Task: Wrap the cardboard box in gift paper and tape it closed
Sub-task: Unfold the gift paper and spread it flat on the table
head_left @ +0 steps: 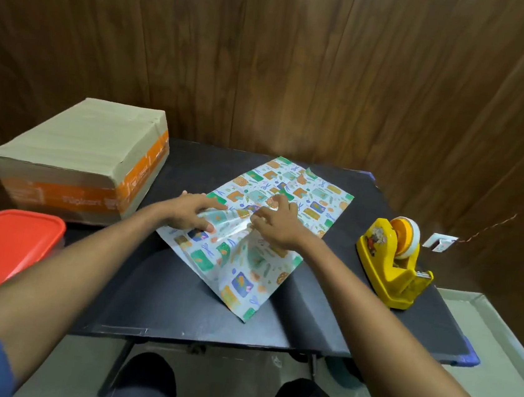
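A sheet of patterned gift paper (311, 197), white with green, orange and blue shapes, lies partly folded in the middle of the black table (170, 302). My left hand (192, 211) presses flat on its left part, fingers spread. My right hand (275, 224) pinches a raised fold of the paper near the centre. The brown cardboard box (76, 151) with orange tape bands stands at the table's far left, apart from the paper. A yellow tape dispenser (392, 262) with a roll of tape sits at the right.
A container with a red lid (3, 250) rests at the left edge, in front of the box. A wood-panelled wall rises right behind the table. My knees show below the table's front edge.
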